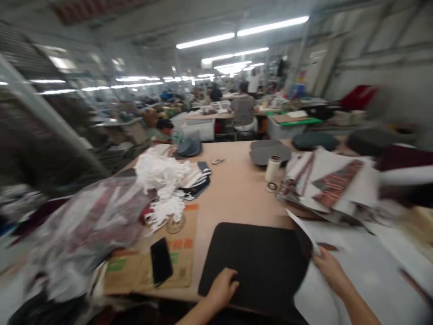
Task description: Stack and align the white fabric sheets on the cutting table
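Note:
A black rounded panel (257,266), seemingly fabric, lies flat at the table's near edge. My left hand (223,287) rests on its lower left part, thumb and index finger slightly apart, with nothing seen in it. At the panel's right side, my right hand (327,267) pinches the edge of a curled sheet (306,232), white on one face and dark on the other. That sheet stands partly raised over the panel's right edge; motion blur hides whether the two are joined. White sheets (361,257) spread out beneath and beyond my right hand.
On the left are a phone (161,262), brown cardboard (184,266), white scraps (162,171) and plastic-wrapped material (91,216). Farther back sit scissors (217,161), a thread cone (272,169), grey panels (270,151) and patterned pieces (338,180). A person (243,108) sits beyond.

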